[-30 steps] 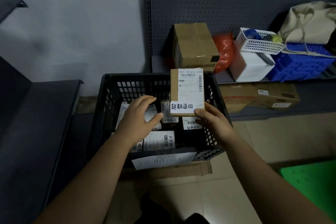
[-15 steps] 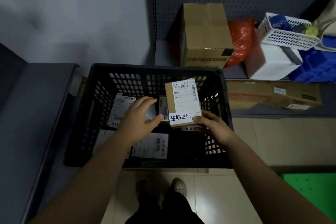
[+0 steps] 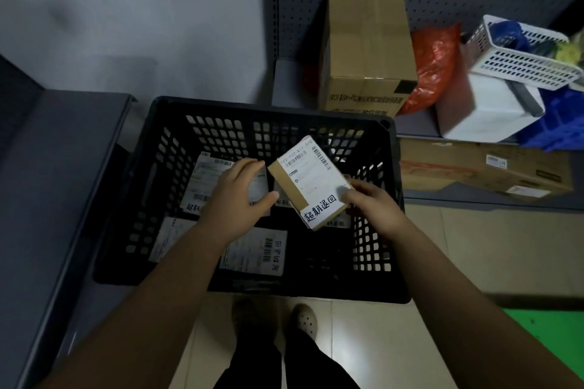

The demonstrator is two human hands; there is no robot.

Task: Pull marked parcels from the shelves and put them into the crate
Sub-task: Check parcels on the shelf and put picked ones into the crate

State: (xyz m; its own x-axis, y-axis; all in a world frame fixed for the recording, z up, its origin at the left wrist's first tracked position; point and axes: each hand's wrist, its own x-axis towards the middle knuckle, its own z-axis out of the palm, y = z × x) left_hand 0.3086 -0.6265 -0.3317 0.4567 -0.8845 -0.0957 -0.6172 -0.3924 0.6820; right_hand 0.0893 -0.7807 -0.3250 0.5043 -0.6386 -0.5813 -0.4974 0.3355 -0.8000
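Note:
A black slotted crate stands on the floor in front of me with several labelled parcels lying flat in it. My right hand grips a small brown parcel with a white shipping label and a handwritten white tag, tilted over the crate's right half. My left hand hovers inside the crate just left of that parcel, fingers apart, holding nothing. It covers part of a parcel lying beneath it.
A low grey shelf behind the crate carries a tall cardboard box, a red bag, a white box and a white basket. Flat cartons lie below. A grey shelf runs along the left. My shoes are near the crate.
The parcel has come down from upright above the crate's rim into the crate and tilted to the right. My view has dipped toward the crate.

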